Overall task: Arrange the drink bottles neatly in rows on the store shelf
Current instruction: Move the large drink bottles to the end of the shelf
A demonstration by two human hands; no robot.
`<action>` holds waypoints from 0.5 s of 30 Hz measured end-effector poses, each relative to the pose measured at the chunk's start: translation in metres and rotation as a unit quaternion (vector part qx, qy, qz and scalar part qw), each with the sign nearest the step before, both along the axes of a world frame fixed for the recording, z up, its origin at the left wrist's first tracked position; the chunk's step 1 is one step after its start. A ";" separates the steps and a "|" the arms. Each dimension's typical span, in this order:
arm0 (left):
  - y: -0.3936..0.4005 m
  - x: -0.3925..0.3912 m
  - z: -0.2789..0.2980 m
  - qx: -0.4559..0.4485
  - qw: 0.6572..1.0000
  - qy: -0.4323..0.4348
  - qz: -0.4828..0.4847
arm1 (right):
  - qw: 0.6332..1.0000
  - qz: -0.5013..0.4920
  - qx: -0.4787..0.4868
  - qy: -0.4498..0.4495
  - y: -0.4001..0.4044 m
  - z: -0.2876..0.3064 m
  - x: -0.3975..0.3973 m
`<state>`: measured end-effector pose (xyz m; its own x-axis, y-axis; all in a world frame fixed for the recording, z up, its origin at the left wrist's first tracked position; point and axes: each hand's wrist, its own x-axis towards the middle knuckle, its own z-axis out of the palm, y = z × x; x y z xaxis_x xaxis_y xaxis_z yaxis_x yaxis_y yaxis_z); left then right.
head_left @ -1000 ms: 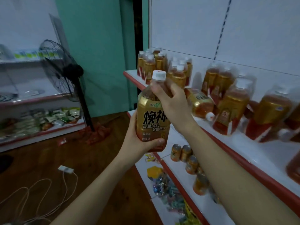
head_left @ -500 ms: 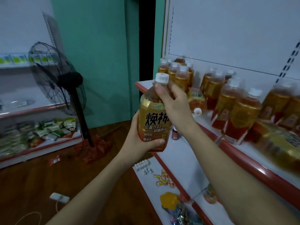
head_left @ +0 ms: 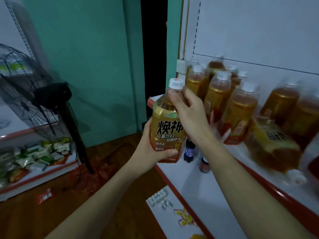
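Observation:
I hold a gold-labelled drink bottle (head_left: 166, 130) with a white cap upright in front of the shelf's left end. My left hand (head_left: 150, 149) wraps its lower body. My right hand (head_left: 189, 114) grips its neck just below the cap. On the white shelf (head_left: 245, 163) with a red front edge, several matching bottles (head_left: 217, 94) stand upright at the back left. One bottle lies on its side (head_left: 272, 144) further right. More bottles at the far right are blurred.
A lower shelf (head_left: 198, 192) holds two small dark bottles (head_left: 189, 149) and small packets. A black standing fan (head_left: 39, 100) is on the left, before another shelf with snack packs (head_left: 34, 154). Wooden floor with litter lies below. A teal wall and dark doorway stand behind.
My view has swung left and closer to the shelf's left end. Both hands still hold the bottle upright, now nearer the standing group.

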<state>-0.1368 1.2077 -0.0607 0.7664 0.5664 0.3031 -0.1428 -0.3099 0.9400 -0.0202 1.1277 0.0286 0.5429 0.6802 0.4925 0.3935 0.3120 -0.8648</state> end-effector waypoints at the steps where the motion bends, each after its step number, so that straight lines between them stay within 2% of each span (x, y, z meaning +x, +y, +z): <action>1: 0.018 0.009 0.003 0.000 1.000 0.003 -0.003 | 1.000 -0.002 0.004 0.000 0.017 0.001 0.009; 11: 0.170 0.095 0.025 0.033 0.998 -0.011 -0.048 | 0.999 -0.019 0.025 -0.010 0.154 0.025 0.079; 15: 0.228 0.131 0.031 0.045 0.994 -0.018 -0.103 | 0.996 -0.076 0.035 -0.010 0.198 0.032 0.102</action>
<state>-0.0063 1.4360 -0.0293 0.8503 0.3685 0.3758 -0.2456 -0.3538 0.9025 0.0823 1.3260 0.0610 0.6265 0.5548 0.5474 0.4570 0.3074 -0.8347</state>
